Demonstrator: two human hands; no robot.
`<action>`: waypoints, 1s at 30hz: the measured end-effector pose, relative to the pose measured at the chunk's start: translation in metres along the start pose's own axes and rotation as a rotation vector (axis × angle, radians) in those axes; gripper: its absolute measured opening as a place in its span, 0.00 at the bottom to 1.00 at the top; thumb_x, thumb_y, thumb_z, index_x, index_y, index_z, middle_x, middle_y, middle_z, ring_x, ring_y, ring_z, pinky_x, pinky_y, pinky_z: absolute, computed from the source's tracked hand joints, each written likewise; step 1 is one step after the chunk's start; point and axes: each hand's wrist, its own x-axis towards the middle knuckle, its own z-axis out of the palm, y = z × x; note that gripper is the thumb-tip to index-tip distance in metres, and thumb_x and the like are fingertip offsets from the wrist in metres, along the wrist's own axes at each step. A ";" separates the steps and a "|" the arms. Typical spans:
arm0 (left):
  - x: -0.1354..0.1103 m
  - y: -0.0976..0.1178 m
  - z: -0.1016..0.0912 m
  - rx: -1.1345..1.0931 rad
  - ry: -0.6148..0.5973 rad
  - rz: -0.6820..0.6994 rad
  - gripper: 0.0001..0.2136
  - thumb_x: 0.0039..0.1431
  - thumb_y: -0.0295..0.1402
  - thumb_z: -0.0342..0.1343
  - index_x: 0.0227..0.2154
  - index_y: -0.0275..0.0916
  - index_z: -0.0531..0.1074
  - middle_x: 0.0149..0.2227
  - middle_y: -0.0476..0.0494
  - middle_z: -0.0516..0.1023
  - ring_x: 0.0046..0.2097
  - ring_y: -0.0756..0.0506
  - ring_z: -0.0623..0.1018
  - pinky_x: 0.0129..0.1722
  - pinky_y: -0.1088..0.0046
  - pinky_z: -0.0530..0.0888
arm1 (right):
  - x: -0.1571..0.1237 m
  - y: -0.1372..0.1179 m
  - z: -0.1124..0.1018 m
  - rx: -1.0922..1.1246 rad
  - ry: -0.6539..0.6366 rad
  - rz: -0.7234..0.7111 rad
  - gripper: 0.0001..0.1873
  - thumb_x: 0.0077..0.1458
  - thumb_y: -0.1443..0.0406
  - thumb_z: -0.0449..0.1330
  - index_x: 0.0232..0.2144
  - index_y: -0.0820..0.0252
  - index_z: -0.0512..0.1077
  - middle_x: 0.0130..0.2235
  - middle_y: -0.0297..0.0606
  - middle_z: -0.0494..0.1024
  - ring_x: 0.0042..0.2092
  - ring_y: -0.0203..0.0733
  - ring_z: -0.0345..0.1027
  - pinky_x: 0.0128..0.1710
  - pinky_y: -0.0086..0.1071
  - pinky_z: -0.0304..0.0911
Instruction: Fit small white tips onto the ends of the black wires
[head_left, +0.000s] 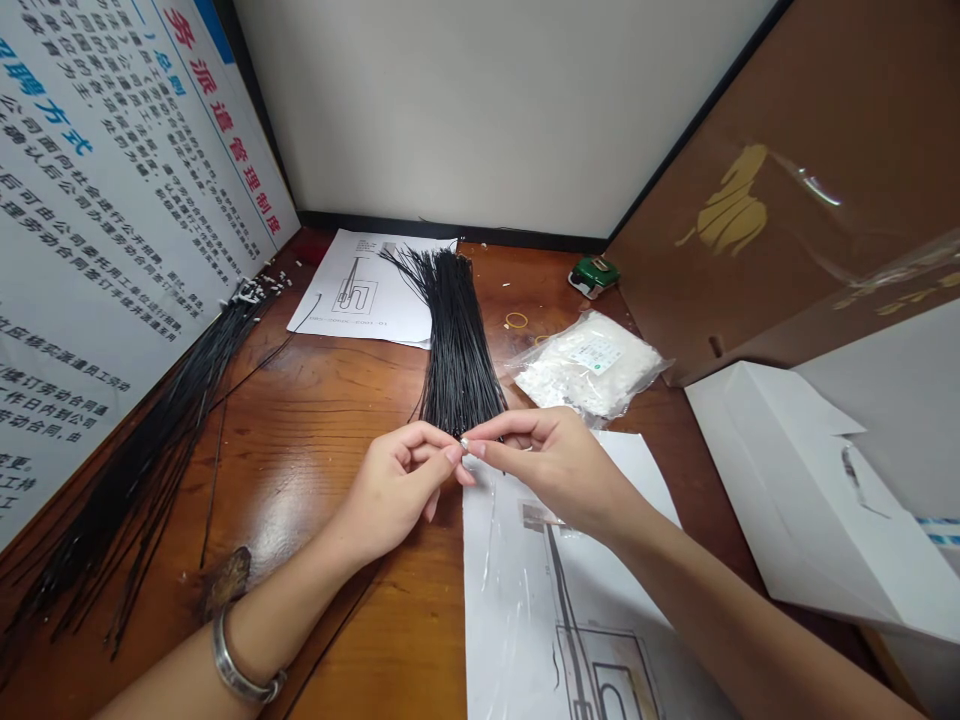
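Observation:
My left hand (397, 485) and my right hand (544, 455) meet at the fingertips over the wooden table (322, 420). Both pinch a tiny white piece (464, 442) between thumb and forefinger. It sits right at the near end of a bundle of thin black wires (456, 335) that lies lengthwise on the table. Whether one wire end is in the pinch I cannot tell. A silver bracelet (240, 665) is on my left wrist.
A second pile of black wires (142, 450) lies along the printed board (90, 230) at left. A drawing sheet (360, 285) lies behind, another (540, 600) under my right arm. A clear bag of white parts (589, 365), a green tape measure (594, 275) and white paper (810, 500) are at right.

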 end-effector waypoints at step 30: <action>-0.001 0.001 0.001 0.017 0.035 -0.009 0.09 0.58 0.35 0.54 0.27 0.35 0.70 0.27 0.47 0.76 0.19 0.56 0.65 0.18 0.80 0.61 | -0.003 -0.004 0.009 0.075 0.057 -0.035 0.04 0.45 0.65 0.64 0.25 0.57 0.80 0.27 0.38 0.78 0.27 0.37 0.66 0.24 0.31 0.58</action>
